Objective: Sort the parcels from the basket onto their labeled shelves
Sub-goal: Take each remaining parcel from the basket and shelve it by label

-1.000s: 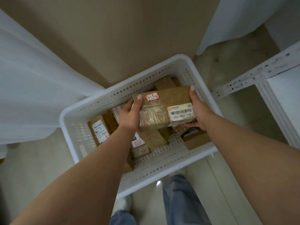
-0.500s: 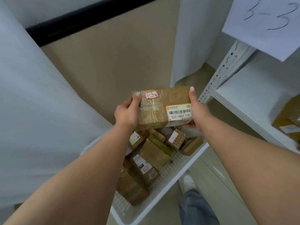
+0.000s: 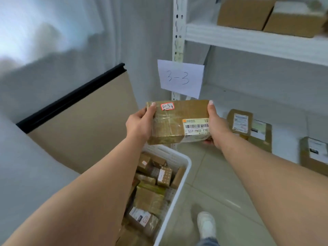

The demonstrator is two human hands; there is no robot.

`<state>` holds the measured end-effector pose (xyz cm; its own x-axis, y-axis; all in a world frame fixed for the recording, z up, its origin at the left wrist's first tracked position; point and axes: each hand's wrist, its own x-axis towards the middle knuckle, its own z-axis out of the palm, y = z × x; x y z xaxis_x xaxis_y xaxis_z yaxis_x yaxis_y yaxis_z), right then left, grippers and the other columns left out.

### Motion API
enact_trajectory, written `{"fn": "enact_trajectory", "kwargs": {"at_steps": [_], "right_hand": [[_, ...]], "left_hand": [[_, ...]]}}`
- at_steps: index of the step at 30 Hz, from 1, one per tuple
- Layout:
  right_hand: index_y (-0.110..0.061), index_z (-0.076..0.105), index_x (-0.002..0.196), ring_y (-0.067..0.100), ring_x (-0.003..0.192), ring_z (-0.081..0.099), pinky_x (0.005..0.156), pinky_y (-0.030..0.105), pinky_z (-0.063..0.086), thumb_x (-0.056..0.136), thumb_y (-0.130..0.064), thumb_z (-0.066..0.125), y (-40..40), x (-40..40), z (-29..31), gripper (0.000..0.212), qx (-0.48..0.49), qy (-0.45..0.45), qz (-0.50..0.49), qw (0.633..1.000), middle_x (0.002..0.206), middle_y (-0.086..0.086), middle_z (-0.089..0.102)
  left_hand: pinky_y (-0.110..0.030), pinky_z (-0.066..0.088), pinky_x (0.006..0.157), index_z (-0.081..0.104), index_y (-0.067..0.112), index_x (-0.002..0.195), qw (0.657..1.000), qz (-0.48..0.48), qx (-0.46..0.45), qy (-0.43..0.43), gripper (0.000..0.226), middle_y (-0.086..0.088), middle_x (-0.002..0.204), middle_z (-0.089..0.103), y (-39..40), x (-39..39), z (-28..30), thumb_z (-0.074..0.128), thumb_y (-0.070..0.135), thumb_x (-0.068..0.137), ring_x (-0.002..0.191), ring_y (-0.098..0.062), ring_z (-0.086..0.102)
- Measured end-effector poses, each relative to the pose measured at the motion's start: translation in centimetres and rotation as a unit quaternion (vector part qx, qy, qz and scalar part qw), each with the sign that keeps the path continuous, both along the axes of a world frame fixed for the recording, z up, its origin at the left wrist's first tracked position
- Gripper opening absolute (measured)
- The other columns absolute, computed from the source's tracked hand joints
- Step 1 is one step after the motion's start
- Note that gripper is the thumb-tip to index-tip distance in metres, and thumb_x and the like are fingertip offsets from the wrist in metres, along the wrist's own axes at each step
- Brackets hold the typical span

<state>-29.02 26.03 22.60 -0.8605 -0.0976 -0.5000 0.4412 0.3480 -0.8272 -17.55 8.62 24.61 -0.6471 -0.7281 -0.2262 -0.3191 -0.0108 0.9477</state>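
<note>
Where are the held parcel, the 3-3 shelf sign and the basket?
held parcel (image 3: 170, 125): head view, taped top face.
3-3 shelf sign (image 3: 181, 79): head view, middle of the paper.
basket (image 3: 185, 163): head view, white rim at its far right corner.

beige panel with black top edge (image 3: 85, 125) leaning at left | pale curtain (image 3: 53, 41) behind it | glossy tiled floor (image 3: 221, 189) | white sneaker (image 3: 206, 224) and blue jeans cuff (image 3: 209, 243) at bottom

white shelf (image 3: 276, 110), labelled parcels (image 3: 240, 121) on it, basket (image 3: 184, 167) on floor (image 3: 221, 192)
</note>
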Motion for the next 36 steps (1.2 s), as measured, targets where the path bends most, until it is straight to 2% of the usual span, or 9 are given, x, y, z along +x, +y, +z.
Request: {"fn": "enact_trajectory", "kwargs": {"at_steps": [4, 12, 17, 21, 23, 26, 30, 32, 36], "right_hand": [[-0.016, 0.066, 0.097, 0.025, 0.077, 0.073, 0.077, 0.045, 0.059, 0.067, -0.094, 0.026, 6.4, 0.1, 1.7, 0.092, -0.006, -0.012, -0.051, 0.999, 0.082, 0.005, 0.076], [-0.016, 0.065, 0.087, 0.023, 0.069, 0.072, 0.052, 0.031, 0.055, 0.071, -0.091, 0.03, 21.4, -1.1, 3.9, 0.084, -0.007, -0.008, -0.172, 0.985, 0.076, 0.003, 0.074], [-0.015, 0.064, 0.083, 0.021, 0.068, 0.07, 0.05, 0.029, 0.053, 0.073, -0.089, 0.031, 31.0, -1.4, 3.3, 0.081, -0.01, -0.019, -0.226, 0.974, 0.072, 0.002, 0.072], [-0.01, 0.064, 0.105, 0.023, 0.076, 0.071, 0.05, 0.028, 0.054, 0.075, -0.088, 0.028, 39.8, -2.0, 1.7, 0.091, -0.003, -0.032, -0.259, 0.965, 0.088, 0.007, 0.074], [-0.01, 0.065, 0.099, 0.024, 0.076, 0.071, 0.053, 0.03, 0.055, 0.077, -0.087, 0.027, 44.8, -2.0, 0.7, 0.089, 0.005, -0.04, -0.278, 0.96, 0.087, 0.008, 0.074], [-0.013, 0.064, 0.087, 0.022, 0.068, 0.071, 0.052, 0.029, 0.054, 0.075, -0.088, 0.027, 52.6, -1.7, -0.4, 0.084, 0.016, -0.043, -0.309, 0.95, 0.076, 0.006, 0.073], [-0.013, 0.064, 0.084, 0.02, 0.065, 0.07, 0.049, 0.027, 0.052, 0.077, -0.085, 0.028, 62.9, -1.5, -1.9, 0.081, 0.023, -0.054, -0.346, 0.937, 0.07, 0.004, 0.072], [-0.012, 0.066, 0.088, 0.021, 0.07, 0.07, 0.052, 0.028, 0.052, 0.078, -0.085, 0.028, 67.5, -1.2, -2.9, 0.082, 0.021, -0.073, -0.356, 0.931, 0.077, 0.005, 0.073], [-0.02, 0.066, 0.087, 0.023, 0.079, 0.068, 0.075, 0.038, 0.052, 0.081, -0.083, 0.025, 74.4, 0.0, -5.2, 0.076, -0.028, -0.109, -0.345, 0.932, 0.072, 0.001, 0.074]], "left_hand": [[-0.04, 0.05, 0.095, 0.07, 0.032, 0.079, 0.998, -0.052, -0.02, -0.018, 0.035, 0.002, 0.096, 0.069, 5.2, -2.1, 2.2, 0.058, 0.065, 0.079, 0.096, -0.023, 0.065], [-0.035, 0.042, 0.102, 0.068, 0.026, 0.117, 0.987, -0.159, -0.014, 0.0, 0.052, 0.004, 0.116, 0.066, 18.8, -7.4, 4.3, 0.058, 0.063, 0.081, 0.111, -0.02, 0.058], [-0.035, 0.048, 0.092, 0.071, 0.033, 0.076, 0.973, -0.228, -0.025, -0.016, 0.031, 0.007, 0.09, 0.07, 27.8, -10.2, 3.9, 0.058, 0.06, 0.082, 0.095, -0.019, 0.064], [-0.041, 0.048, 0.097, 0.072, 0.033, 0.079, 0.965, -0.26, -0.025, -0.033, 0.033, 0.0, 0.098, 0.07, 36.2, -12.4, 2.2, 0.058, 0.063, 0.081, 0.099, -0.024, 0.064], [-0.041, 0.047, 0.098, 0.071, 0.033, 0.077, 0.96, -0.276, -0.021, -0.04, 0.033, 0.0, 0.097, 0.069, 41.1, -13.3, 1.0, 0.058, 0.063, 0.081, 0.1, -0.024, 0.063], [-0.04, 0.043, 0.102, 0.073, 0.025, 0.106, 0.951, -0.306, -0.01, -0.048, 0.051, 0.0, 0.11, 0.068, 49.1, -14.4, -0.5, 0.055, 0.066, 0.081, 0.109, -0.024, 0.06], [-0.028, 0.042, 0.086, 0.074, 0.029, 0.095, 0.933, -0.355, -0.006, -0.054, 0.042, 0.008, 0.091, 0.068, 59.3, -16.0, -2.1, 0.056, 0.064, 0.082, 0.095, -0.017, 0.062], [-0.031, 0.047, 0.091, 0.075, 0.026, 0.09, 0.923, -0.381, -0.001, -0.06, 0.04, 0.002, 0.093, 0.071, 63.8, -16.5, -3.0, 0.059, 0.061, 0.082, 0.095, -0.02, 0.065], [-0.028, 0.051, 0.083, 0.074, 0.031, 0.074, 0.907, -0.415, 0.0, -0.07, 0.031, 0.011, 0.078, 0.07, 70.7, -17.6, -5.3, 0.062, 0.059, 0.081, 0.088, -0.016, 0.066]]}}
